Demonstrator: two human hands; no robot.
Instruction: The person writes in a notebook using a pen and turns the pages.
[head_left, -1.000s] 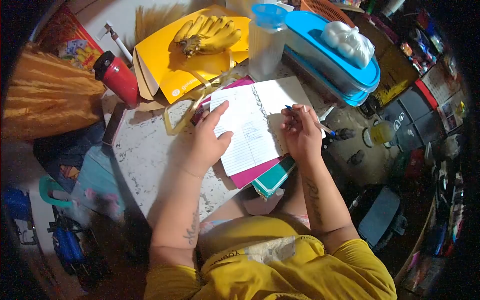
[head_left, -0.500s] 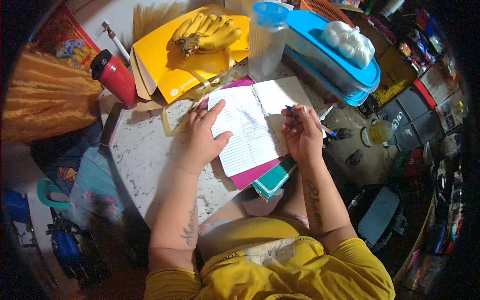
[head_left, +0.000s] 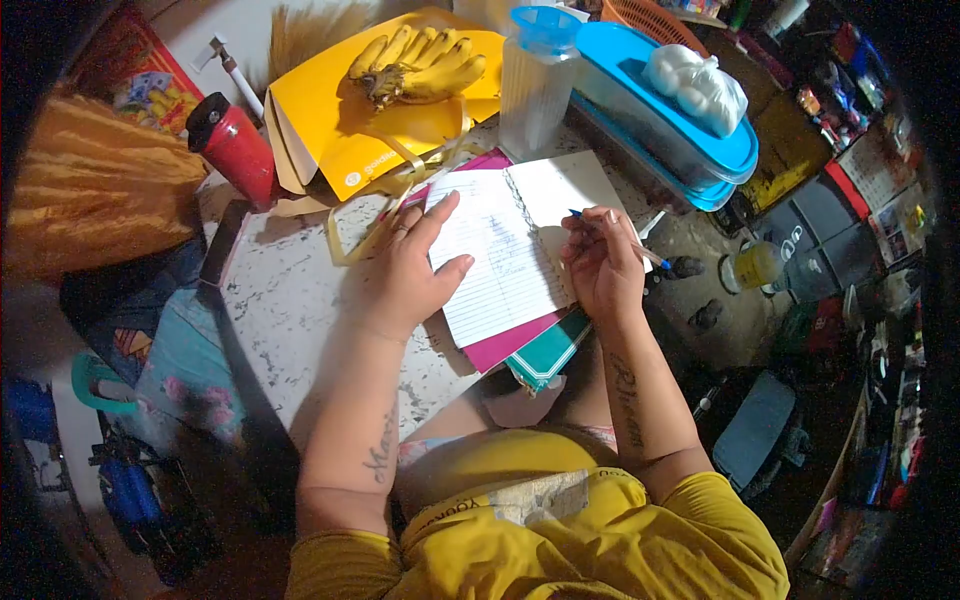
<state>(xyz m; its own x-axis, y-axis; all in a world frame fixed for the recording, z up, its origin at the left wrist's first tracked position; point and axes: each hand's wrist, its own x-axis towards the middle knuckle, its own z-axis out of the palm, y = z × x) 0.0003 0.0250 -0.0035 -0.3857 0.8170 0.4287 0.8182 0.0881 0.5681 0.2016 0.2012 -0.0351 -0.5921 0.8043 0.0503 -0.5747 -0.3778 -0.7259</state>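
A spiral notebook (head_left: 480, 290) lies open on the table, its lined left page bearing a column of handwriting in the middle. My left hand (head_left: 425, 260) rests flat along that page's left edge, thumb and fingers apart. My right hand (head_left: 606, 262) is closed round a blue-tipped pen (head_left: 655, 259) over the right side of the notebook. The pen's blue end points up and left, above the blank page. Under the notebook are a magenta book or folder (head_left: 510, 343) and a green book (head_left: 550, 355), both mostly covered.
Bananas (head_left: 420, 72) lie on a yellow envelope (head_left: 320, 120) beyond the notebook. A red tumbler (head_left: 235, 150) stands at the left. A blue-lidded pitcher (head_left: 538, 95) and a long blue-lidded container (head_left: 660, 120) with a white plastic bag (head_left: 700, 88) on top are at the back right.
My left hand and the notebook's left page have shifted slightly to the right. My right hand keeps the pen in nearly the same place.
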